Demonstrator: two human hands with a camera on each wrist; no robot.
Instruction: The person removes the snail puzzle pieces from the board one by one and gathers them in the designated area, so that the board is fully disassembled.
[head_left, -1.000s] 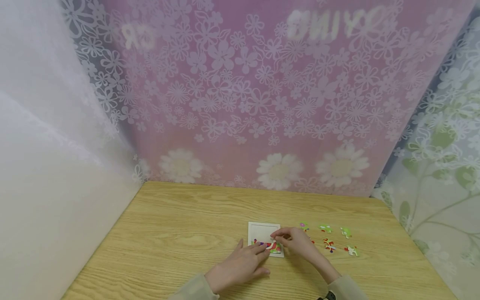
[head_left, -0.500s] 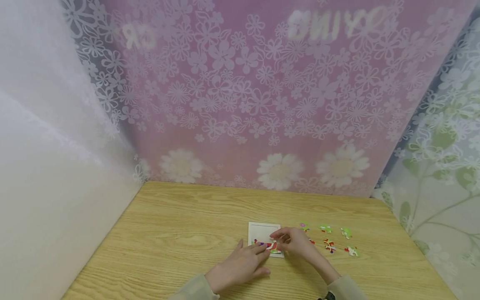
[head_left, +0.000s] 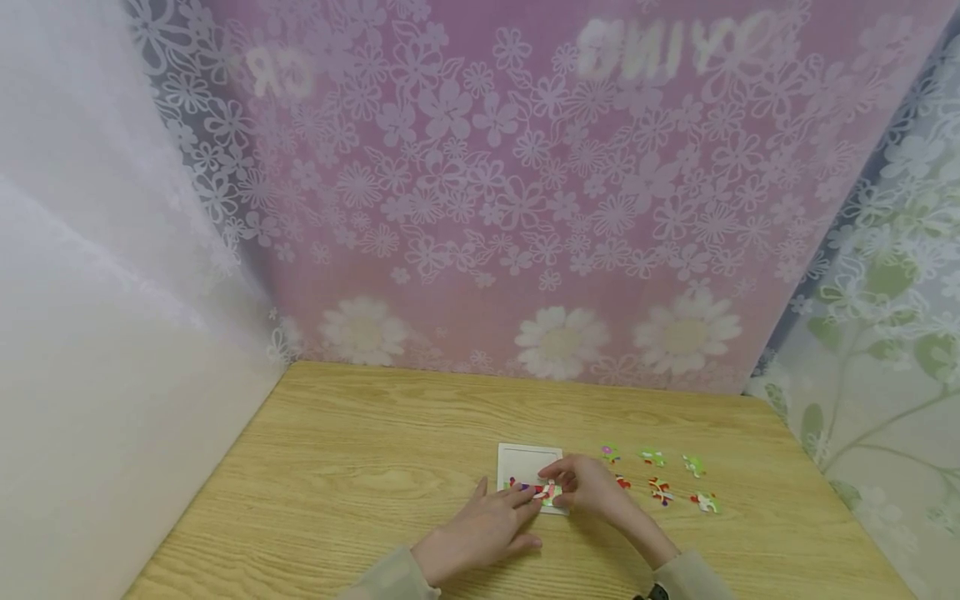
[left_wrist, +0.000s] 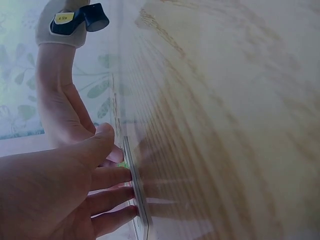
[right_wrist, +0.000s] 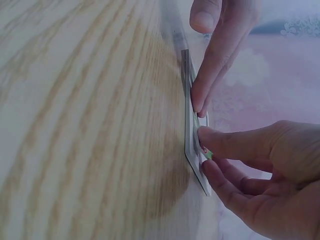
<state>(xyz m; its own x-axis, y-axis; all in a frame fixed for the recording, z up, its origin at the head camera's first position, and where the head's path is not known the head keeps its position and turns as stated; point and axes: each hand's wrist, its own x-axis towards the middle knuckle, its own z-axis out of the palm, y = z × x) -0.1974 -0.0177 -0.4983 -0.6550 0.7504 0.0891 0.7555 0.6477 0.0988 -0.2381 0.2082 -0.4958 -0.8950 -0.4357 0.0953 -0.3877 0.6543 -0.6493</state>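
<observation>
Head view: left hand [head_left: 480, 527] rests extended fingers on the near side of the puzzle tray [head_left: 527, 461], right hand [head_left: 591, 488] pinches a puzzle piece [head_left: 551, 491] over the tray's near-right part; the piece, material unclear, should handle light and stiff, gripped by opposite edges.

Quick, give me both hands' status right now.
Left hand: open, touching the puzzle tray.
Right hand: closed, pinching a puzzle piece at the tray.
</observation>
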